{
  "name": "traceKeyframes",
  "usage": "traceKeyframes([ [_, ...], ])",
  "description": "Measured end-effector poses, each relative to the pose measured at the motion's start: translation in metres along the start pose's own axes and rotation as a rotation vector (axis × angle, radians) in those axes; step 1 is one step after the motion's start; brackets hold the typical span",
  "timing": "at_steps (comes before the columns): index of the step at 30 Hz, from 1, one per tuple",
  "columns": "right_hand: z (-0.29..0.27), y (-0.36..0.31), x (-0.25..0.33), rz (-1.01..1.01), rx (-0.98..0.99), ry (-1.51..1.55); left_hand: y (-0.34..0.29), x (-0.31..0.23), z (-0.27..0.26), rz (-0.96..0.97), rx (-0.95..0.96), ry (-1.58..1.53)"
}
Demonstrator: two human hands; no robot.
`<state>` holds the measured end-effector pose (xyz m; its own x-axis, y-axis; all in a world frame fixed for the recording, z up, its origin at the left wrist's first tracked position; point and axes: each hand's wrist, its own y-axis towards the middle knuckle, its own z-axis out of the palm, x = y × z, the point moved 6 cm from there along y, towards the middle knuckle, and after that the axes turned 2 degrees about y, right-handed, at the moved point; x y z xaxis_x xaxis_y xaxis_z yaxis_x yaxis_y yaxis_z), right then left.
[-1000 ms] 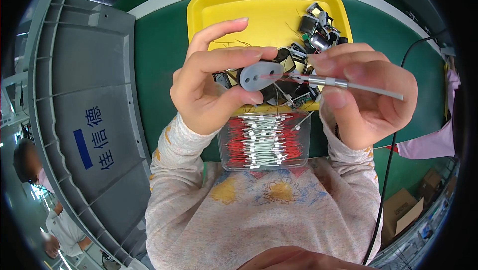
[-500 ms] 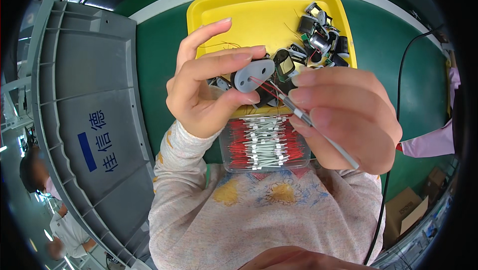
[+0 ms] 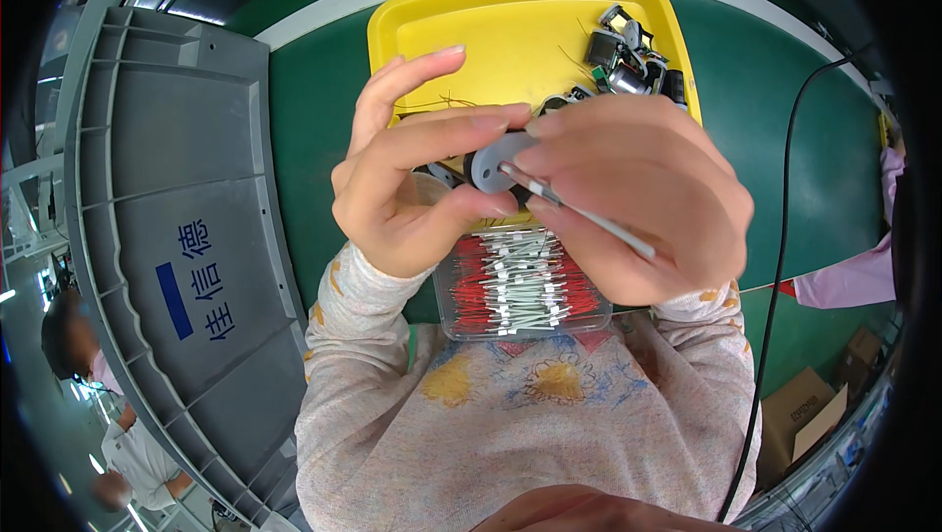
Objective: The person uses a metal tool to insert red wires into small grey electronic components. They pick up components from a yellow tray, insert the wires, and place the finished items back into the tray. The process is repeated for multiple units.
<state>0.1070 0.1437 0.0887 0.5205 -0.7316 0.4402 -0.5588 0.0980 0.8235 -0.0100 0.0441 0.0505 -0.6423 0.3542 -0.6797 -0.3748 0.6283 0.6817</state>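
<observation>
Rod [image 3: 606,228] against grey part [image 3: 497,150].
Left hand [image 3: 400,184] pinches part edgewise, likely for access; right hand [image 3: 653,193] curls closed round rod.

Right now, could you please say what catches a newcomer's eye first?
Probably the yellow tray at the top, dark parts in its right side. At centre, the left hand holds a grey piece and the right hand a thin rod. Red and white sticks fill a clear box beneath.

A pale flecked top [image 3: 530,444] bears yellow flowers [image 3: 554,375] and mustard-patched sleeves [image 3: 343,365].
</observation>
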Motion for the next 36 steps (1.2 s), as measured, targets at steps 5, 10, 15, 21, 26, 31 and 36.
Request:
traceKeyframes([
  [5,0.001,0.005,-0.007,0.162,-0.008,0.024,0.002,-0.003,-0.005,0.086,0.027,0.157],
  [10,-0.003,0.003,-0.004,0.223,0.035,-0.068,0.0,-0.003,-0.008,0.019,-0.091,0.067],
  [15,-0.002,0.002,-0.001,0.276,0.017,-0.108,-0.002,-0.005,-0.009,0.052,-0.07,0.022],
  [21,0.002,0.0,0.007,0.155,0.001,-0.225,0.0,-0.014,-0.009,0.041,0.007,0.102],
  [26,0.013,-0.007,0.019,-0.083,-0.015,-0.394,-0.004,-0.019,-0.011,0.025,-0.021,0.183],
  [31,0.018,-0.011,0.021,-0.198,-0.039,-0.411,-0.006,-0.021,-0.012,0.1,-0.032,0.181],
  [36,0.016,-0.007,0.019,-0.076,0.048,-0.305,0.001,-0.018,-0.013,0.058,0.039,0.099],
])
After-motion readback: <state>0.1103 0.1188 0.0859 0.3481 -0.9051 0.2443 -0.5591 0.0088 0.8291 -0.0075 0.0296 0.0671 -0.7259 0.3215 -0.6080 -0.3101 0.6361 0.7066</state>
